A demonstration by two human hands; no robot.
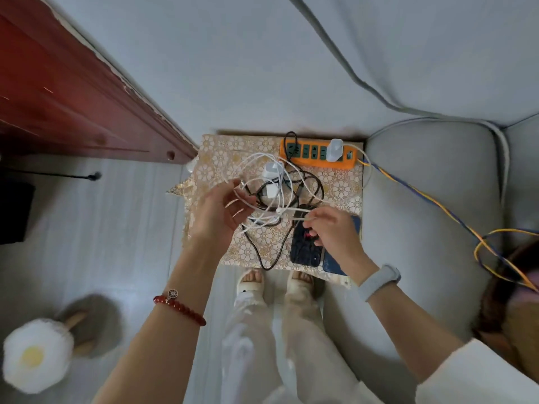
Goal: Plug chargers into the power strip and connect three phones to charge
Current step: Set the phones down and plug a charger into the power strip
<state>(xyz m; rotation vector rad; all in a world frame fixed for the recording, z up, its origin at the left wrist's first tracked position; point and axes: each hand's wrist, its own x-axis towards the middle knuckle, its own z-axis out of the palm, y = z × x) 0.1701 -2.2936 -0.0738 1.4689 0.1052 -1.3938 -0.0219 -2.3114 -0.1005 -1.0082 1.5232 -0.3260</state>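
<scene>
An orange power strip (300,161) lies at the back of a small table covered with a gold floral cloth (221,153). One white charger (334,149) is plugged into its right end. Two more white chargers (273,170) lie loose mid-table in a tangle of white and dark braided cables (309,185). My left hand (218,211) holds loops of white cable above the tangle. My right hand (332,228) pinches the end of a white cable over a dark phone (303,249). A blue phone (335,263) lies beside it, partly under my wrist.
A grey sofa cushion (431,199) flanks the table on the right, with a blue and yellow cord (437,202) running across it. A red wooden door (73,91) stands at the left. A fluffy egg-shaped slipper (35,357) lies on the floor. My feet are below the table edge.
</scene>
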